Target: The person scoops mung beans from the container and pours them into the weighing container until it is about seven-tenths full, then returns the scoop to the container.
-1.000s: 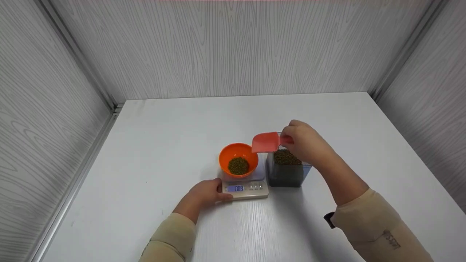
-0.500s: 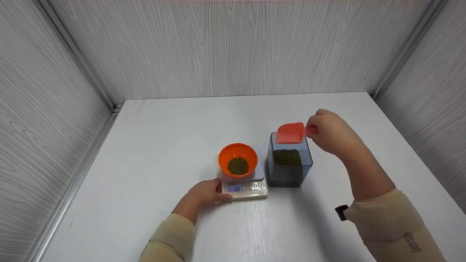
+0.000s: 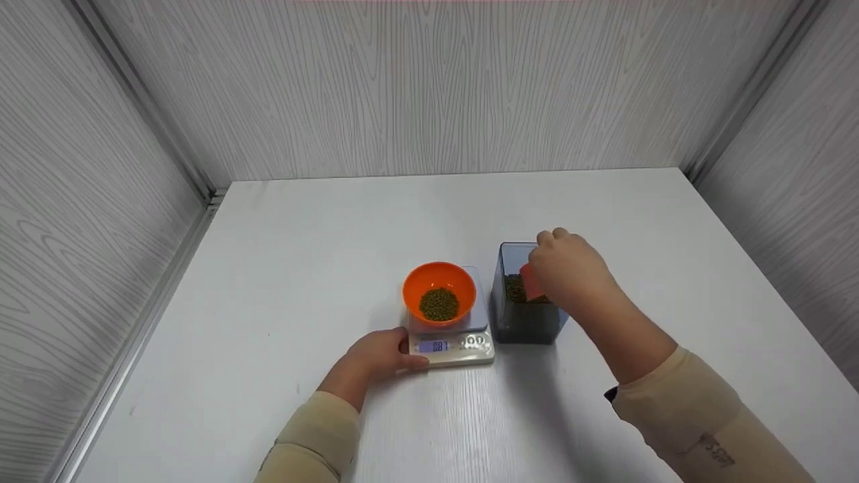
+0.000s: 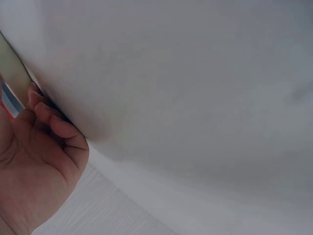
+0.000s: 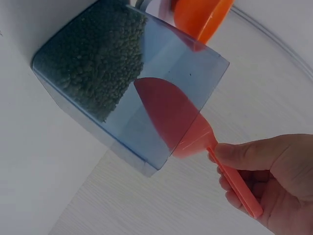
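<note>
In the head view my right hand [image 3: 570, 272] holds a red plastic scoop [image 3: 531, 282] inside a clear bluish box [image 3: 527, 325]. Small greenish-brown pellets [image 5: 93, 58] lie in the box's bottom, and the right wrist view shows the scoop blade's tip beside them. Thumb and fingers wrap the scoop's handle [image 5: 239, 188]. My left hand [image 3: 377, 357] grips the left edge of a white digital scale [image 3: 456, 355], thumb along its front corner. On the scale stands an orange bowl [image 3: 419, 278] with a small heap of similar pellets [image 3: 439, 305]. The display appears to read 0.87.
A white table top [image 3: 302, 255] carries everything, with the box close to the scale's right side. Grey wood-grain panels rise at the back [image 3: 429, 87] and on both sides.
My right hand first moved right with the scoop, away from the bowl, then came back left and down, putting the scoop into the box. The left hand, scale and bowl stay in place.
</note>
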Tool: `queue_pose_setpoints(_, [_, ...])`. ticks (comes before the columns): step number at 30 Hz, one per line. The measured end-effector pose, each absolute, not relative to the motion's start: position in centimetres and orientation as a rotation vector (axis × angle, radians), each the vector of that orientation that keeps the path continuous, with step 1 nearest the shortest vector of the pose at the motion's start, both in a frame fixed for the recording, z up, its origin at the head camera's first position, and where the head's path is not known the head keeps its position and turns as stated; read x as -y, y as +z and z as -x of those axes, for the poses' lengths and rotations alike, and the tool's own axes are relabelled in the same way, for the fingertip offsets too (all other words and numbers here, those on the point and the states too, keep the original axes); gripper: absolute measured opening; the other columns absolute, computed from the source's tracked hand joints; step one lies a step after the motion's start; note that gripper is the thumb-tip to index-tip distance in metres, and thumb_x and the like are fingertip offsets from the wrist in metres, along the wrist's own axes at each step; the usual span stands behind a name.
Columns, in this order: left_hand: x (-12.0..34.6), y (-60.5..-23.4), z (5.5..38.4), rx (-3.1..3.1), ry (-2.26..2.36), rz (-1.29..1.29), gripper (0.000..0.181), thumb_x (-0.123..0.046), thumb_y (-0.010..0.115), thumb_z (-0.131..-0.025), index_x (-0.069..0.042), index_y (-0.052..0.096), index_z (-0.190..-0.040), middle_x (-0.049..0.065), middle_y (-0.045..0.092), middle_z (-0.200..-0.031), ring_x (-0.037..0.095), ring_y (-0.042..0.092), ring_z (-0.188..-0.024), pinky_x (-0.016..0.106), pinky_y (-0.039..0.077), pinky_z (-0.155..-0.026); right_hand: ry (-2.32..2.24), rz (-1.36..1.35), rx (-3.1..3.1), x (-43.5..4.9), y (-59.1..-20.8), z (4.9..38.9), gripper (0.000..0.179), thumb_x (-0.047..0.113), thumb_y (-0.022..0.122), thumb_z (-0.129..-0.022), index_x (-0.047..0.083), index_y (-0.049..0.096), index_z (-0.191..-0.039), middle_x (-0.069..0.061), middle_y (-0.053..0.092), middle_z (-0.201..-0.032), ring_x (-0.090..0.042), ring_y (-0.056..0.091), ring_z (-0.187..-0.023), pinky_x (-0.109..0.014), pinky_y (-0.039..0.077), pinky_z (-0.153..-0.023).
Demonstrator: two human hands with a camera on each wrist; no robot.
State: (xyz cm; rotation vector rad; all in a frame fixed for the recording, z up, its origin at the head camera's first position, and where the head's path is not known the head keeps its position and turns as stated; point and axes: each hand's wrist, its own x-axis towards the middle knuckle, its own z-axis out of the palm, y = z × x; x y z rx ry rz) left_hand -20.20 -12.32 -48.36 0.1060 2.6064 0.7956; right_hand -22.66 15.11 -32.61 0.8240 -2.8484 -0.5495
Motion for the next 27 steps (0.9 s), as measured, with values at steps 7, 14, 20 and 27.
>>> queue_pose_setpoints(7, [12.3,-48.4,20.3,-2.614,0.773,-0.127,0.046,-0.053,0.069,-0.072,-0.019,0.055,-0.098,-0.001,0.055,-0.088,0.020,0.049,-0.086,0.041,0.040,-0.087,-0.684,-0.839,2.782,-14.1,-33.3,22.6,0.013,0.009,0.075,-0.071,0.002,0.068,-0.079,-0.013,0.053,-0.079,-0.026,0.051,-0.077,-0.035,0.046,-0.069])
queue_pose_setpoints(14, [12.3,-48.4,20.1,-2.605,0.787,-0.108,0.048,-0.053,0.070,-0.071,-0.019,0.056,-0.102,-0.001,0.056,-0.093,0.020,0.050,-0.089,0.042,0.039,-0.091,-0.819,-0.835,2.721,-13.9,-34.0,22.8,0.003,0.003,0.067,-0.079,-0.001,0.068,-0.079,-0.013,0.053,-0.077,-0.024,0.051,-0.074,-0.034,0.046,-0.070])
queue_pose_setpoints(20, [12.4,-48.2,20.2,-2.615,0.755,-0.123,0.049,-0.054,0.069,-0.071,-0.018,0.055,-0.101,0.000,0.056,-0.092,0.021,0.050,-0.089,0.042,0.039,-0.091,-0.871,-0.842,2.690,-14.3,-34.7,23.3,0.003,0.001,0.069,-0.077,0.000,0.068,-0.080,-0.012,0.053,-0.076,-0.023,0.051,-0.073,-0.032,0.047,-0.068])
queue_pose_setpoints(27, [12.4,-48.4,20.3,-2.625,0.738,-0.124,0.047,-0.055,0.069,-0.070,-0.019,0.054,-0.096,-0.001,0.054,-0.086,0.020,0.049,-0.086,0.040,0.040,-0.086,-0.890,-0.911,2.739,-14.7,-35.0,23.5,0.009,0.004,0.070,-0.077,0.002,0.069,-0.086,-0.011,0.057,-0.085,-0.025,0.052,-0.081,-0.035,0.046,-0.076])
